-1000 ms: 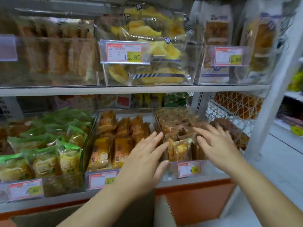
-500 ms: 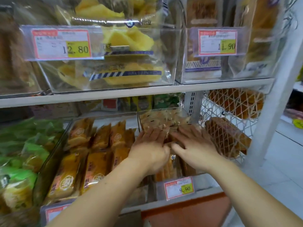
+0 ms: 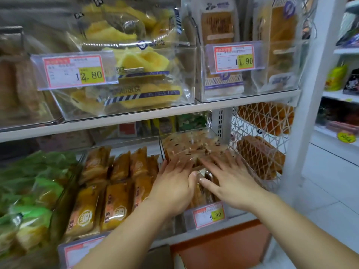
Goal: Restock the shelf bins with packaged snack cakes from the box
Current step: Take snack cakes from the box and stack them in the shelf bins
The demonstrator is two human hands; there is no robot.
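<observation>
1. Shop aisle here. Pale floor tiles (image 3: 330,191) open out to my right, past the white upright post (image 3: 303,113), and that is the free side.
2. Overhead it's tight: the upper shelf board (image 3: 136,117) runs across just above the lower bins, so there is only a low gap over them.
3. On the right, a white mesh basket (image 3: 260,152) holding brown loaves hangs just beside my right hand (image 3: 231,183). On the left, the clear wall of the bin (image 3: 162,150) stands by my left hand (image 3: 172,189).
4. Both hands lie flat on the snack cakes (image 3: 192,146). My left fingers (image 3: 180,166) and right fingers (image 3: 213,164) are straight and spread, pressing down and gripping nothing. My thumbs are nearly meeting over one wrapped pack.
5. Those cakes are in clear wrappers and fill the right-hand lower bin, the one with the 9.90 tag (image 3: 209,215) on its front.
6. Next bin to the left: orange packs (image 3: 116,191) standing in rows. Further left there are green-topped packs (image 3: 29,191), blurred.
7. Up top is a clear bin of yellow cakes (image 3: 126,84) behind a 12.80 tag (image 3: 74,71). Beside it are bagged loaf slices (image 3: 223,35) behind an 11.90 tag (image 3: 234,59).
8. Below the shelf front is an orange base panel (image 3: 223,245).
</observation>
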